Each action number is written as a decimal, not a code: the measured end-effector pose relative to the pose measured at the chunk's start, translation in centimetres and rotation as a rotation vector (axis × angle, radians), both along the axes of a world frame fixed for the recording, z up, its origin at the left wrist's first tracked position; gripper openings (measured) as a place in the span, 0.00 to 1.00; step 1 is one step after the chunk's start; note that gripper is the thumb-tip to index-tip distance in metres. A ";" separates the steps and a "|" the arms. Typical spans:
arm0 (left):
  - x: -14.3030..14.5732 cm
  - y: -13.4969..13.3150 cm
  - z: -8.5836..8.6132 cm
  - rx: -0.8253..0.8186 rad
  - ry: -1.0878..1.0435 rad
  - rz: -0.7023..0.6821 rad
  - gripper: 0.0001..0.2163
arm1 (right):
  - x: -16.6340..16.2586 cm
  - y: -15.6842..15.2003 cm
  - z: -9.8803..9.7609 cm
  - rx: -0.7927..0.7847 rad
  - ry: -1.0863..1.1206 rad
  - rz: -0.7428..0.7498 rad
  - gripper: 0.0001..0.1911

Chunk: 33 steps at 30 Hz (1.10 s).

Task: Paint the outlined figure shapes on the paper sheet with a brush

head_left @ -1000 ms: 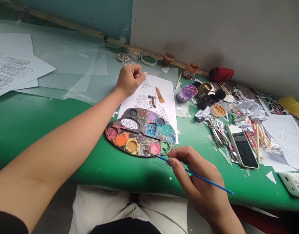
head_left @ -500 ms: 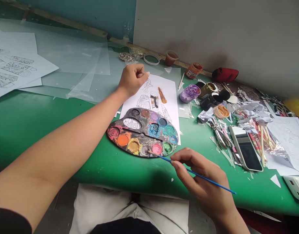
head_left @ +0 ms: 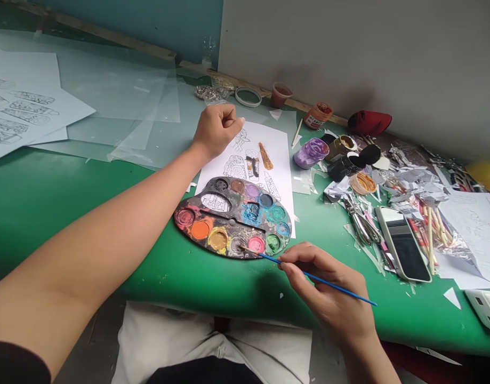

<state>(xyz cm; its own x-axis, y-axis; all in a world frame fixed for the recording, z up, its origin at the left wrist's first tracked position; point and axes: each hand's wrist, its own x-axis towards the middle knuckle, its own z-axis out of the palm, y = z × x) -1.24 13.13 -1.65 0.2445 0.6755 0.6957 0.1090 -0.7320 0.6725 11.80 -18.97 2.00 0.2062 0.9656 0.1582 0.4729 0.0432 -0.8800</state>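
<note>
In my right hand, pinched between thumb and fingers, is a thin blue paintbrush. Its tip touches the greyish-brown well at the front edge of a dark paint palette, whose round wells hold many colours. My left hand is curled into a loose fist and rests at the upper left of a white sheet with line drawings; nothing shows sticking out of it. The palette covers the lower part of that sheet. On the sheet lie a brown-gold pointed piece and a small piece painted black and gold.
Paint jars, including a purple one and an orange one, stand right of the sheet. Beyond are paper scraps, pliers and a phone. Clear plastic sheets and printed drawings lie at left.
The paintbrush has shifted slightly in the grey-brown well, its handle end moving up and left along with my right hand. My left hand stays in place.
</note>
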 end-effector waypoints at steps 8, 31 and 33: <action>0.0 -0.2 0.1 -0.010 0.039 0.019 0.22 | 0.3 0.1 -0.6 0.007 0.166 -0.012 0.03; 0.0 -0.1 0.3 -0.018 0.007 -0.020 0.20 | -2.2 -0.9 0.7 0.028 -0.057 -0.107 0.09; 0.0 -0.1 0.3 -0.015 0.004 -0.031 0.20 | -2.1 -0.9 0.7 0.034 -0.053 -0.130 0.10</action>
<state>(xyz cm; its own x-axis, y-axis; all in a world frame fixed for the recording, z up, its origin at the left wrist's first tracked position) -1.27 13.00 -1.39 0.2677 0.6778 0.6848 0.0890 -0.7251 0.6829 9.66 -19.89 2.75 0.3192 0.9254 0.2042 0.5226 0.0078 -0.8525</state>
